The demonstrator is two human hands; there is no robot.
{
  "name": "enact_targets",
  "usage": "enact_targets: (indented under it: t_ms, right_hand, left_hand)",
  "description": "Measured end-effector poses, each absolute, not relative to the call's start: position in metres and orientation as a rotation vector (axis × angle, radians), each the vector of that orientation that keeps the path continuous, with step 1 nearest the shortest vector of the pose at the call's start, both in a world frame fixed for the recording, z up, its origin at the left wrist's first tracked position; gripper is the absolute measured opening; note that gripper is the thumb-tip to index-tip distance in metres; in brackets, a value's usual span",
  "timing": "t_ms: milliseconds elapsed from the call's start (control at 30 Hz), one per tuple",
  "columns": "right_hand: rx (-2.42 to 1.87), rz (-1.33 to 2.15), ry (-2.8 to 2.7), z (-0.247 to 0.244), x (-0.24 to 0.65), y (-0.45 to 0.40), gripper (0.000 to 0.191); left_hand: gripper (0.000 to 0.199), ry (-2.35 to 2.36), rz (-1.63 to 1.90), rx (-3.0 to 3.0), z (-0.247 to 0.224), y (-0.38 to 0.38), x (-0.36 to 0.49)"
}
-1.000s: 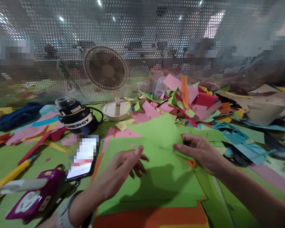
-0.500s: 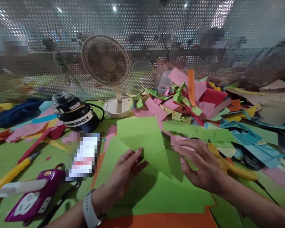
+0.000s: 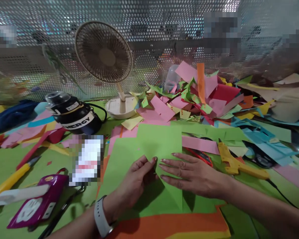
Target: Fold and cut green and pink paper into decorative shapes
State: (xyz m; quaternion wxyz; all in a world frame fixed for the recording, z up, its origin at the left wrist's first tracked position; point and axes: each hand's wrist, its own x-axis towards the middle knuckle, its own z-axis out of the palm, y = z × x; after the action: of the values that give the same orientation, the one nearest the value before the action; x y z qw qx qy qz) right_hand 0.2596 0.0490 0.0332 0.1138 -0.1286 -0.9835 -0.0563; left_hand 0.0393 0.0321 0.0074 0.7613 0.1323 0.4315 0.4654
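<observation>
A light green paper sheet (image 3: 164,139) lies over a larger stack of green paper (image 3: 122,149). My left hand (image 3: 137,179) is closed in front of the sheet's lower left part, thumb pressed towards the curled fingers. Whatever sits between those fingertips, if anything, is hidden. My right hand (image 3: 191,172) lies over the sheet's right edge, its fingers stretched flat and pointing left, close to the left fingertips. Orange paper (image 3: 164,225) shows beneath the green at the front. Just beyond my right hand lie red-handled scissors (image 3: 201,156), partly covered, and a pink paper strip (image 3: 200,145).
A yellow glue gun (image 3: 241,166) with a cord lies to the right. Colourful paper scraps (image 3: 161,108) are heaped at the back. On the left are a phone (image 3: 87,162), a purple case (image 3: 37,202), a yellow cutter (image 3: 12,179) and a black bottle (image 3: 74,116). A fan (image 3: 121,108) stands behind.
My right hand has moved left onto the green sheet. The sheet has turned straighter and shifted right. My left hand has moved slightly right, its fingers more curled. The view has tilted down.
</observation>
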Motion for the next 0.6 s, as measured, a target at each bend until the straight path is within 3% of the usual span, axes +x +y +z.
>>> enact_targets:
  t_ms: [600]
  right_hand:
    - [-0.426, 0.379, -3.089, 0.039, 0.252, 0.028, 0.054]
  left_hand:
    - [0.024, 1.041, 0.958, 0.722, 0.003, 0.055, 0.035]
